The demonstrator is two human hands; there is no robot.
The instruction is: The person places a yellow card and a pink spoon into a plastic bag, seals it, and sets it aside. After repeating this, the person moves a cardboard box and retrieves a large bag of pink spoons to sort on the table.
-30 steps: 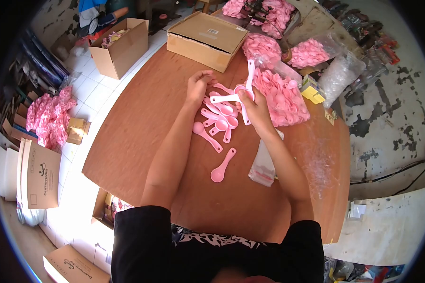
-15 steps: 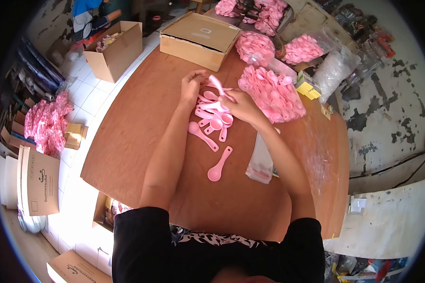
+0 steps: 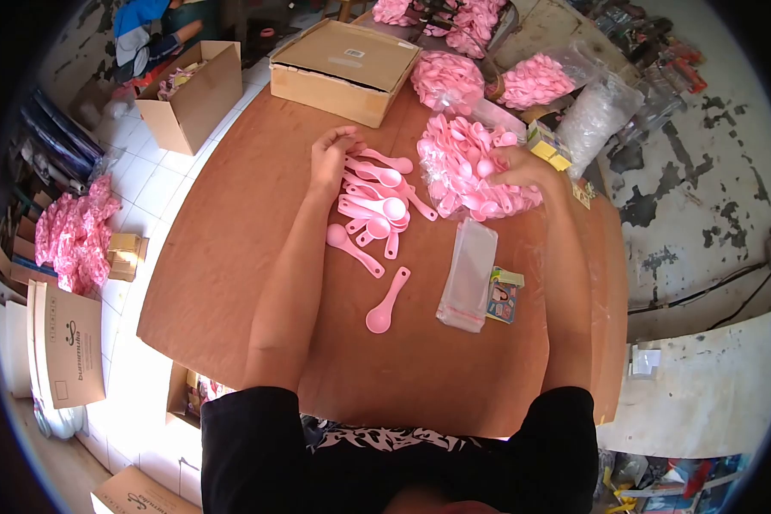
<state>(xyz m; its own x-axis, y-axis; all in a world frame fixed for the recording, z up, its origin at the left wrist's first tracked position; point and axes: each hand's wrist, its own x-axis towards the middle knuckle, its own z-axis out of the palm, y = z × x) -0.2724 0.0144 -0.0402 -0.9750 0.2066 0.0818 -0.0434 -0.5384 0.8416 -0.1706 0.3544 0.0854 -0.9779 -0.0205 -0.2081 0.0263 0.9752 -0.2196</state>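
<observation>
My left hand is beside a loose pile of pink spoons, its fingers curled at the handle end of the uppermost spoon. Whether that handle is inside its grip is hidden. On the right, my right hand reaches onto a clear bag full of pink spoons, with thumb and fingers closed around a spoon there. Nearer to me lie two separate spoons, one at the pile's edge and another single spoon.
Clear plastic sleeves and a small printed box lie on the brown table. A cardboard box stands at the back. More bagged spoons and a yellow box are behind. Another person is far left.
My right hand has moved right, from above the pile to the bag of spoons. My left hand stays by the pile. The spoon that was raised between the hands is down at the pile.
</observation>
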